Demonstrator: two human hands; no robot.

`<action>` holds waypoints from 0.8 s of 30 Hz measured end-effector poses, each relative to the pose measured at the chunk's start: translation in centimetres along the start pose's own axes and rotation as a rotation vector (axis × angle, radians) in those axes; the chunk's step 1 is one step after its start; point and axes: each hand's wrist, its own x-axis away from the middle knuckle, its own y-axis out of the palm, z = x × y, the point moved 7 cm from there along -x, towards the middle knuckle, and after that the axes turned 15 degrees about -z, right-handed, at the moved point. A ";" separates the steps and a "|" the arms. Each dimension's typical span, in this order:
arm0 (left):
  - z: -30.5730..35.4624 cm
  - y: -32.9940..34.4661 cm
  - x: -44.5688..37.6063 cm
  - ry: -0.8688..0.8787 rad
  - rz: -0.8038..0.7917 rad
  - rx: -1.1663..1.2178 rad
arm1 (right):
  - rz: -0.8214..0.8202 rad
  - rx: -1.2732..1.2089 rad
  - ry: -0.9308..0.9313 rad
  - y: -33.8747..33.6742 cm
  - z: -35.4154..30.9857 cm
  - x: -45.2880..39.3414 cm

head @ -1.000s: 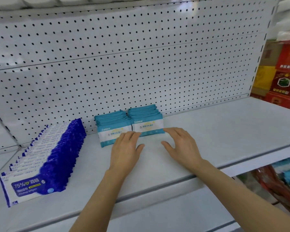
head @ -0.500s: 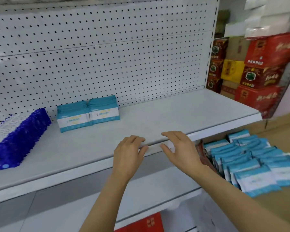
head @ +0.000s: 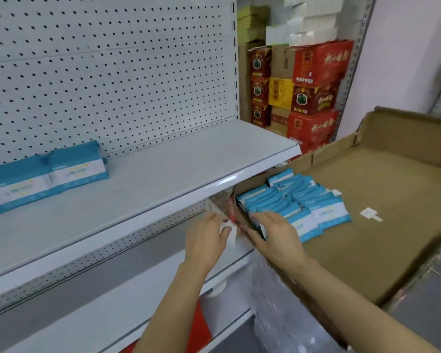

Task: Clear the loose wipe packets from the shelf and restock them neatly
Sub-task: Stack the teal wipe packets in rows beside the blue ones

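Two neat rows of teal-and-white wipe packets (head: pixel 49 173) stand on the white shelf (head: pixel 178 164) against the pegboard. Several more teal packets (head: pixel 298 202) lie loose in a wide, shallow cardboard box (head: pixel 382 240) to the right, below shelf level. My right hand (head: pixel 274 236) reaches over the box's left wall, its fingers stretched onto the nearest packets. My left hand (head: pixel 206 239) hovers just left of the box under the shelf's front lip, fingers relaxed, beside a white and red item that is too blurred to name.
Red and yellow cartons (head: pixel 303 93) are stacked behind the shelf's right end. A lower shelf (head: pixel 117 309) runs beneath my arms. Clear plastic wrap (head: pixel 273 314) hangs at the box's near left corner. A small white tag (head: pixel 368 214) lies on the box floor.
My view has swung right and down. Both hands left the shelved packets, passed the shelf's front edge and dropped to the box, where the right hand now touches the loose packets.
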 end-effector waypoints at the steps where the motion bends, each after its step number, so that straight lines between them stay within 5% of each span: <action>1: 0.8 0.9 -0.3 0.021 -0.026 0.021 | -0.010 0.014 0.042 -0.2 0.8 0.7; 11: 8.7 8.3 -3.5 0.065 -0.232 0.032 | -0.089 0.107 0.419 -3.8 12.2 5.1; 18: 10.9 10.9 -7.7 -0.137 -0.308 0.002 | -0.207 0.205 0.403 -6.2 19.5 3.2; 24: 12.4 15.3 -8.5 -0.387 -0.357 -0.357 | -0.281 0.212 0.371 -7.3 25.4 2.6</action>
